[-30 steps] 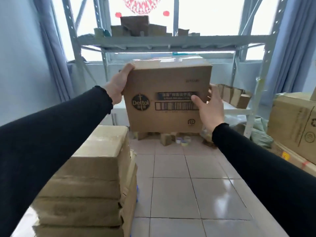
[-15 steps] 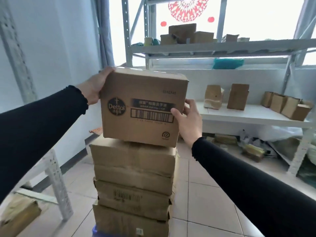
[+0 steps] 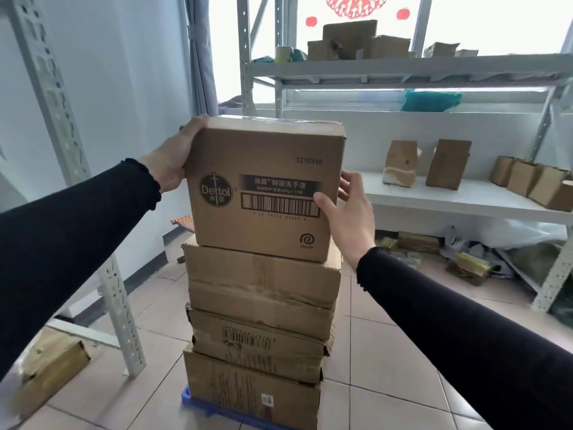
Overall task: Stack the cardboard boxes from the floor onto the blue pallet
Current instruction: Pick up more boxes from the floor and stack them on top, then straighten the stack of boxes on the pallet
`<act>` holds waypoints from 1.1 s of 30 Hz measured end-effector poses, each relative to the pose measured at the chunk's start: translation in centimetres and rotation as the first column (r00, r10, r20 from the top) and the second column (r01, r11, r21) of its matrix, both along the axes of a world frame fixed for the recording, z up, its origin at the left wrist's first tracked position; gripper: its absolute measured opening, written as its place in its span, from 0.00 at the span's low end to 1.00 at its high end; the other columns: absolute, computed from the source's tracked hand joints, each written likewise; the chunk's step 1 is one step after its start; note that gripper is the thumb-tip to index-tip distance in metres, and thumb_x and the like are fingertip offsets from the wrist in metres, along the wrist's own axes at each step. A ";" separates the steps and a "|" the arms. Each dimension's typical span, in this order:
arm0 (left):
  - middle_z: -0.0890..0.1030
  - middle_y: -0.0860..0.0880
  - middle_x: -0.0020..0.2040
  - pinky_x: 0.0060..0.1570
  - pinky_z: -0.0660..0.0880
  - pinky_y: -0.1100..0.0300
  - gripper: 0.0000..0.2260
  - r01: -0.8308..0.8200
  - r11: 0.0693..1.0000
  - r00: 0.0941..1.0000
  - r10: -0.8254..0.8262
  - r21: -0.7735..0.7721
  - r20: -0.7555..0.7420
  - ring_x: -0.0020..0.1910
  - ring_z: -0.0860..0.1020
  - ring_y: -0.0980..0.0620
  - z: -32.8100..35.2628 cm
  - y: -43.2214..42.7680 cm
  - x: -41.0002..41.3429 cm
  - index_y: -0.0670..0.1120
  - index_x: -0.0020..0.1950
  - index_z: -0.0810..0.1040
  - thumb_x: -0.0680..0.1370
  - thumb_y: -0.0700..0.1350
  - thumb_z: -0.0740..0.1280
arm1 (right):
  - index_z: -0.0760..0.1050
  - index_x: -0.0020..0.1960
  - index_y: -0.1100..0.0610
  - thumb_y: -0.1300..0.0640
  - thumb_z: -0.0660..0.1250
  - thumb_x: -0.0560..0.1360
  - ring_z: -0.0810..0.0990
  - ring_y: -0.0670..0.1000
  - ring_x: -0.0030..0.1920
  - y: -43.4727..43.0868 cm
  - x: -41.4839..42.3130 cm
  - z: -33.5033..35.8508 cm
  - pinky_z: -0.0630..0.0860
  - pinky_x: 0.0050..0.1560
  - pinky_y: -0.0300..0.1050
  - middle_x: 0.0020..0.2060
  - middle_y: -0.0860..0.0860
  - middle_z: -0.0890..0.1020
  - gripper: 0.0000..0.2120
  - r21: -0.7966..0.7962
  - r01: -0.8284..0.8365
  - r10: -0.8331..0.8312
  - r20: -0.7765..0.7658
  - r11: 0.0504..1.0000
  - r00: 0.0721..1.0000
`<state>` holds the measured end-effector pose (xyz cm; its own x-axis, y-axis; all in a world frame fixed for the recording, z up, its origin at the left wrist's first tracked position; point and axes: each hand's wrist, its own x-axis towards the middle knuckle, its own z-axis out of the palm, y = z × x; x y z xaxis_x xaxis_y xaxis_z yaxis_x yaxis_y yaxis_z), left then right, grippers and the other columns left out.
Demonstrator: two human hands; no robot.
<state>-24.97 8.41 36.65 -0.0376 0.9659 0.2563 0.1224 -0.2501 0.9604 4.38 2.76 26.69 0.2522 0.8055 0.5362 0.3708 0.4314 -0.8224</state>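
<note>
Four cardboard boxes make up the column in the head view, and the Dettol box (image 3: pixel 263 187) is the top one, resting on the plain box (image 3: pixel 263 279) beneath it. Below that box sit a barcode box (image 3: pixel 257 342) and a bottom box (image 3: pixel 251 392), which stands on the blue pallet (image 3: pixel 198 406), only a corner of it showing. The left hand (image 3: pixel 173 159) presses flat against the Dettol box's left side near its top edge. The right hand (image 3: pixel 347 212) is spread at its right front corner, thumb on the barcode label and fingers (image 3: pixel 348 181) reaching round the side. Held from both sides like this, the box can, I judge, be nudged square over the plain box, since its right edge sits slightly skewed. Right of the Dettol box stands a white shelf (image 3: pixel 449 197) carrying small cartons.
</note>
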 end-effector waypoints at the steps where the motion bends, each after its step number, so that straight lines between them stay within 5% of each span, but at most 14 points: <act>1: 0.82 0.49 0.56 0.59 0.76 0.53 0.27 0.005 1.000 1.000 -0.005 0.006 -0.010 0.54 0.80 0.51 -0.3 0.1 -0.1 0.51 0.63 0.77 0.75 0.69 0.64 | 0.66 0.73 0.44 0.46 0.72 0.77 0.77 0.45 0.68 -0.1 0.1 -0.4 0.76 0.66 0.54 0.69 0.42 0.77 0.28 0.006 0.011 -0.011 0.025 1.000 1.000; 6: 0.84 0.54 0.59 0.60 0.75 0.56 0.34 -0.013 0.997 0.994 0.021 0.077 -0.104 0.57 0.82 0.56 -3.5 -0.7 -0.4 0.52 0.68 0.77 0.71 0.73 0.62 | 0.66 0.73 0.45 0.44 0.73 0.76 0.77 0.44 0.65 0.2 0.9 -3.4 0.77 0.65 0.53 0.68 0.40 0.77 0.30 -0.011 0.030 -0.028 0.100 1.000 0.995; 10: 0.84 0.53 0.58 0.64 0.75 0.55 0.28 -0.083 0.985 0.973 0.113 0.149 -0.202 0.57 0.81 0.56 -9.4 -1.3 -1.2 0.46 0.66 0.79 0.75 0.65 0.67 | 0.66 0.73 0.45 0.41 0.72 0.75 0.77 0.45 0.66 0.2 1.7 -6.9 0.78 0.64 0.55 0.68 0.42 0.77 0.30 -0.093 0.016 -0.001 0.165 0.996 0.986; 14: 0.85 0.53 0.57 0.58 0.79 0.47 0.24 -0.123 0.985 0.962 0.148 0.121 -0.229 0.56 0.83 0.52 -15.5 -2.1 -2.3 0.50 0.65 0.80 0.73 0.61 0.74 | 0.68 0.74 0.47 0.44 0.73 0.76 0.77 0.45 0.64 0.3 2.1 -9.4 0.77 0.65 0.51 0.68 0.43 0.78 0.30 -0.162 -0.011 0.043 0.195 0.987 0.980; 18: 0.84 0.58 0.57 0.55 0.79 0.65 0.19 -0.123 0.973 0.940 0.177 0.194 -0.291 0.52 0.82 0.66 -18.9 -2.9 -2.3 0.52 0.66 0.79 0.76 0.52 0.74 | 0.66 0.75 0.48 0.44 0.72 0.77 0.75 0.49 0.66 0.6 2.1 -11.0 0.76 0.65 0.51 0.61 0.43 0.77 0.30 -0.190 0.000 0.047 0.241 0.982 0.969; 22: 0.85 0.55 0.57 0.53 0.77 0.65 0.19 -0.160 0.954 0.918 0.239 0.254 -0.318 0.53 0.82 0.62 -19.5 -2.8 -2.5 0.51 0.68 0.80 0.77 0.50 0.74 | 0.65 0.76 0.47 0.41 0.70 0.77 0.72 0.48 0.68 0.9 1.9 -12.0 0.74 0.67 0.50 0.66 0.47 0.77 0.31 -0.187 0.020 0.027 0.243 0.982 0.970; 28: 0.85 0.58 0.55 0.58 0.80 0.53 0.14 -0.166 0.953 0.924 0.241 0.255 -0.298 0.53 0.84 0.57 -19.4 -2.3 -2.8 0.62 0.58 0.80 0.76 0.48 0.75 | 0.68 0.74 0.47 0.41 0.71 0.76 0.74 0.48 0.66 1.0 1.7 -12.5 0.76 0.66 0.53 0.65 0.49 0.78 0.29 -0.168 0.042 -0.004 0.222 0.985 0.975; 33: 0.86 0.53 0.55 0.58 0.80 0.48 0.18 -0.191 0.956 0.933 0.248 0.224 -0.262 0.54 0.85 0.53 -19.6 -1.7 -3.3 0.54 0.62 0.82 0.73 0.51 0.77 | 0.68 0.73 0.48 0.40 0.70 0.76 0.73 0.48 0.66 1.1 1.6 -12.7 0.75 0.66 0.54 0.64 0.48 0.79 0.29 -0.151 0.052 -0.017 0.221 0.987 0.975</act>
<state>-28.25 6.71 17.08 -0.1412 0.8730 0.4668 0.4554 -0.3614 0.8137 5.96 3.88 14.01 0.1720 0.8758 0.4510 0.5612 0.2891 -0.7755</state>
